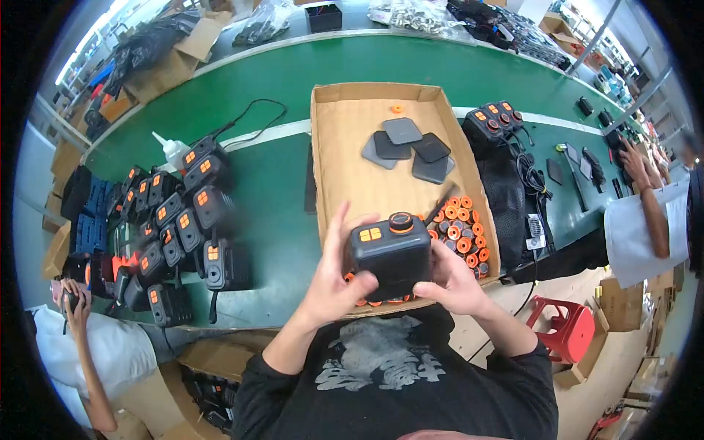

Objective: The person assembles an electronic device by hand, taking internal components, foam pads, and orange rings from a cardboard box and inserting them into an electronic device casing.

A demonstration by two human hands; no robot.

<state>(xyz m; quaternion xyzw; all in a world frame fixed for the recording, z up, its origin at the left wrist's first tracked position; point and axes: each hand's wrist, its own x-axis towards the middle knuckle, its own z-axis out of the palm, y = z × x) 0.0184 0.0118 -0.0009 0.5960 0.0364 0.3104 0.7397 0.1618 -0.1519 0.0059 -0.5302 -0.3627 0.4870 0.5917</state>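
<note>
A black box-shaped device [396,264] with orange buttons and an orange-ringed knob on top is held upright between my two hands, over the near end of a shallow cardboard tray [352,176]. My left hand [330,275] grips its left side, thumb across the lower front and fingers behind. From the right, my right hand [456,282] closes on the other side, its thumb at the lower corner. A short dark strap or stub [441,202] sticks out behind the device. Many orange-and-black knobs [463,227] lie loose in the tray beside my right hand, partly hidden by the device.
Flat dark square plates [403,132] and one orange ring [397,109] lie farther up the tray. Similar devices [176,227] crowd the green table [271,279] at left; more [493,121] stand at right. Co-workers' hands show at left [72,297] and right [636,165]. A red stool [568,326] stands on the floor.
</note>
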